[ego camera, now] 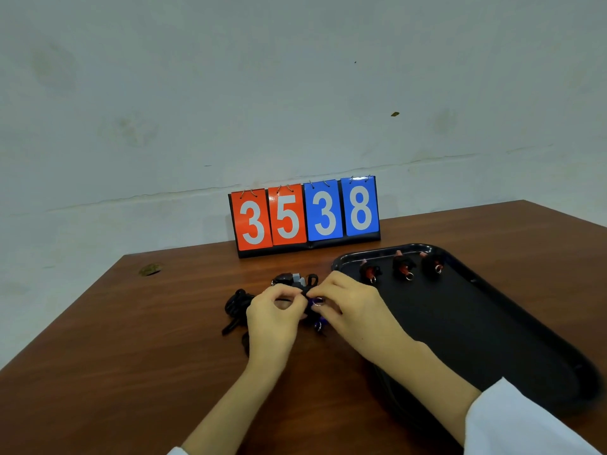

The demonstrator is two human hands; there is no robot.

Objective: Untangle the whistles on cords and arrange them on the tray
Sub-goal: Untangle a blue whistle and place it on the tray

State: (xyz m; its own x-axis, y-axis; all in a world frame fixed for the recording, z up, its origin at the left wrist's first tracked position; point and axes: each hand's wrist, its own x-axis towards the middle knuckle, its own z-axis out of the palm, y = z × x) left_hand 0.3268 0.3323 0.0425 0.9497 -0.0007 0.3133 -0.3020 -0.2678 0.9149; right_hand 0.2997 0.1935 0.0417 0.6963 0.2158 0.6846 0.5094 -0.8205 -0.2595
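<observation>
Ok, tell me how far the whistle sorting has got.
Done: three red whistles lined up along the far end of the black tray. In hand: left hand and right hand pinch a cord by a metal ring. Left: the tangled black pile on the table.

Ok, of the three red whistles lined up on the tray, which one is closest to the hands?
The leftmost whistle, at the tray's far left corner. It sits just beyond the right hand; the other two lie farther right.

Both hands meet mid-frame: left grip [274,310] & right grip [348,302] pinched, fingertips nearly touching, forearms angled inward.
</observation>
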